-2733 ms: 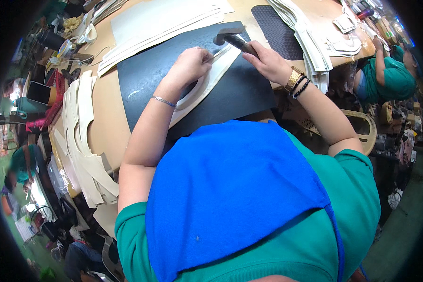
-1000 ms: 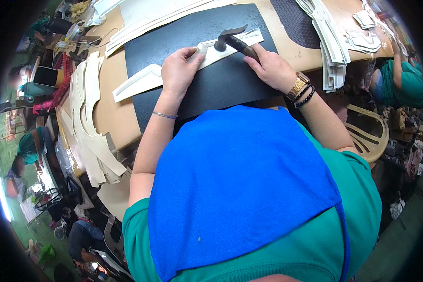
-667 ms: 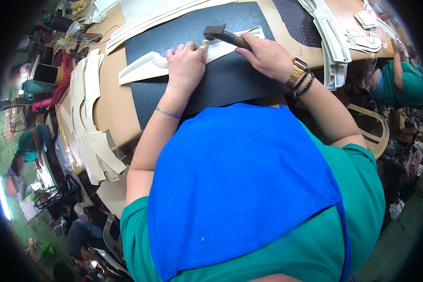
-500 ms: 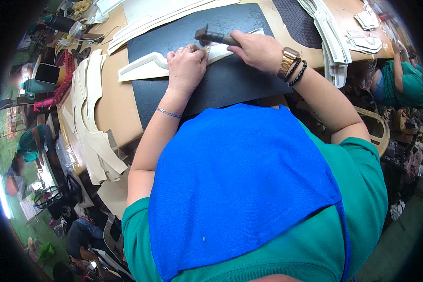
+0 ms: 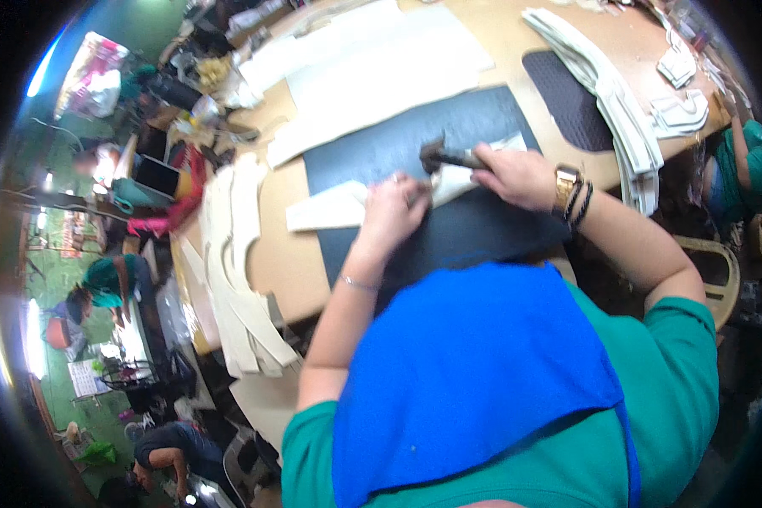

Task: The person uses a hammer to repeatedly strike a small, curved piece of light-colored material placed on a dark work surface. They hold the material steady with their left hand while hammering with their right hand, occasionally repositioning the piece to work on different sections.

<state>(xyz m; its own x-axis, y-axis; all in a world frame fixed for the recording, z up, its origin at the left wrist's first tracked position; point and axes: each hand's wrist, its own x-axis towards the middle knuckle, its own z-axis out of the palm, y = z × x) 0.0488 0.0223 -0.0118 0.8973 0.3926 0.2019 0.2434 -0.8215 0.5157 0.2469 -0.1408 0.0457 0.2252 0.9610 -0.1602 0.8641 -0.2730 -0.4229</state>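
Observation:
My right hand [image 5: 516, 176] is wrapped round the handle of a hammer [image 5: 459, 157], whose dark head hangs just beyond the fingertips of my other hand. My left hand [image 5: 391, 208], a little blurred, has its fingers bent and pressed on a long cream-white cut piece [image 5: 326, 207], which looks like leather or lining. That piece lies slantwise across a black mat [image 5: 449, 241], its far left end sticking out past the mat's edge. Whether the hammer head touches the piece, I cannot tell.
Large white sheets [image 5: 389, 72] lie behind the mat. Curved cream cut pieces [image 5: 229, 254] are piled at the table's left, with another stack [image 5: 622, 114] at the right beside a dark textured pad [image 5: 567, 100]. Co-workers sit on both sides; a chair [image 5: 720, 275] stands at my right.
The whole view has swung, so the table and my hands appear lower and further right. Both hands keep about the same place over the mat, hammer still held.

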